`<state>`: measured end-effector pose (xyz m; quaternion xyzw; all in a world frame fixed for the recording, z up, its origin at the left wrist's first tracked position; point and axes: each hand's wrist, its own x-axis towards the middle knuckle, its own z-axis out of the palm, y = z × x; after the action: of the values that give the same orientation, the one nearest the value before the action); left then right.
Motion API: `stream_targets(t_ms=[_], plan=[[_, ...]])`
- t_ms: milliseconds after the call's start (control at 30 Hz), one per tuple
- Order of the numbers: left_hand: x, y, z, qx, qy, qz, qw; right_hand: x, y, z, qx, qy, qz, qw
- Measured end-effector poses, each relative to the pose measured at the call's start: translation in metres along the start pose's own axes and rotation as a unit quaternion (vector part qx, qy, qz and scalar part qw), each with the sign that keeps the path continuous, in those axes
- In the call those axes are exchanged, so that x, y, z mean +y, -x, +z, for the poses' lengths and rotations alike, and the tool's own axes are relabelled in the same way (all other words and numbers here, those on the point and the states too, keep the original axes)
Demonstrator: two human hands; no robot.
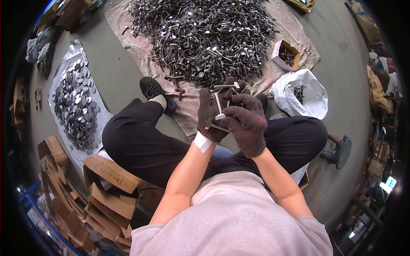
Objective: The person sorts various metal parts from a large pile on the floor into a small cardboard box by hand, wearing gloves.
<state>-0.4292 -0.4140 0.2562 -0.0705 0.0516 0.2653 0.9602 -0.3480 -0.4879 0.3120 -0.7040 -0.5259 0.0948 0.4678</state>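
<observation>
There, both gloved hands, the left hand [209, 117] and the right hand [247, 123], grasped a few metal bolts [219, 106] above the lap, near the big bolt pile [205, 38] farther away.

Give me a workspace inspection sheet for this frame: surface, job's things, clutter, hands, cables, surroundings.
Surface: grey floor; a cloth sheet is spread on it.
Job's things: metal bolts held in a bunch in front of the person's lap; big bolt pile on the sheet.
Clutter: metal discs on plastic at left; small box of bolts; white bag; flattened cartons.
Hands: left hand and right hand, both gloved, closed around the bolts.
Cables: nothing seen.
Surroundings: low stool at right; stacked goods along the edges, too blurred to identify.
</observation>
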Motion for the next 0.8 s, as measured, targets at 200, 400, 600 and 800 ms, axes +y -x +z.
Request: stream_targets(t_ms=[200,400,600,800], plan=[[0.001,0.001,0.001,0.009,0.009,-0.019,1.000,-0.005,-0.003,-0.001,-0.031,0.069,-0.081,0.994],[0.008,0.005,-0.002,-0.056,0.147,-0.063,0.986,0.009,0.002,-0.022,0.073,0.037,0.064,0.995],[0.000,0.006,0.005,-0.009,0.153,-0.065,0.986,0.028,-0.007,-0.037,0.073,0.059,0.144,0.985],[-0.004,0.014,0.010,0.050,0.050,-0.053,0.996,0.028,-0.026,-0.045,-0.032,0.001,0.225,0.974]])
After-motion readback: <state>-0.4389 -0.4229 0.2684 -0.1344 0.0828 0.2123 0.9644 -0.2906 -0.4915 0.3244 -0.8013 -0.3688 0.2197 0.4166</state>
